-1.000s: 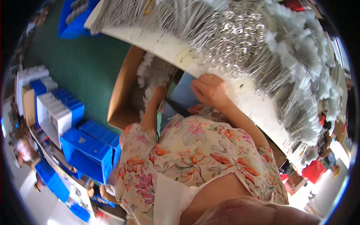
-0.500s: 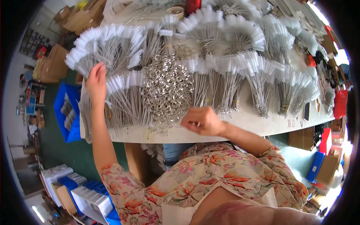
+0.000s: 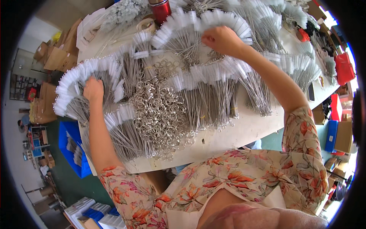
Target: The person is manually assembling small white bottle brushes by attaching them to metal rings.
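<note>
My left hand [image 3: 93,89] is closed, its fingers curled down among the wire stems of a fanned heap of white-bristled wire brushes [image 3: 72,82] at the table's left. What it pinches, if anything, I cannot make out. My right hand [image 3: 225,40] reaches to the back over another fan of brushes [image 3: 179,32]; its fingers are curled together, and anything in them is hidden. Between the brush heaps lies a pile of shiny metal split rings [image 3: 158,110]. More brushes [image 3: 202,99] stand in bunches right of the rings, bristles away from me.
A red metal cup or flask [image 3: 160,10] and a tape roll [image 3: 146,26] are at the back of the white table [image 3: 213,147]. A dark phone-like object [image 3: 311,92] lies near the right edge. Left of the table, a blue bin [image 3: 70,149] stands on the green floor.
My right hand has gone from the front edge beside the rings to the brushes at the back. My left hand has moved from the fan's lower edge in among its stems. The view has shifted.
</note>
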Demonstrator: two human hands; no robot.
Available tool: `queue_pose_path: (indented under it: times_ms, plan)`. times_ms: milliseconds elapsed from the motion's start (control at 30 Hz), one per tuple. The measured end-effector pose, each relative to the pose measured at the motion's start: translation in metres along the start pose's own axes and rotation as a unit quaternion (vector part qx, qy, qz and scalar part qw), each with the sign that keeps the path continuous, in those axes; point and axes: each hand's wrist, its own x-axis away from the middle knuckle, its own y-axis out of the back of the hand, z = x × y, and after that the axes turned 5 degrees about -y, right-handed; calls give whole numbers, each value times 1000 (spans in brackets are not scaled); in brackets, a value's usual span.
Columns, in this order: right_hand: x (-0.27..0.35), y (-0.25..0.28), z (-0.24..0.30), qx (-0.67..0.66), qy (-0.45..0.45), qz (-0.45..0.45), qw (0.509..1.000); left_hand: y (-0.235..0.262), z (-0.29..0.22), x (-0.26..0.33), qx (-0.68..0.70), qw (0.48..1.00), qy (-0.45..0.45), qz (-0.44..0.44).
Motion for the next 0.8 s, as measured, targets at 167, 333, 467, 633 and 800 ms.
queue_pose_path:
  times_ms: [167, 333, 467, 633, 800]
  plan:
    - [-55, -48, -23, -122, -154, 67, 978, -15, 29, 6, 123, 986, 20, -111]
    - [-60, -65, -28, -152, -147, -2, 977, -15, 27, 1, 57, 990, -29, -124]
    - [-59, -6, 11, -207, -121, -195, 951, -1, 44, -6, 73, 970, -25, -229]
    - [-53, 92, -12, -354, 5, -330, 875, 30, -28, -4, 507, 800, -21, -320]
    - [-48, 96, -133, -206, -61, -369, 904, 5, -77, 18, 312, 930, -194, 17]
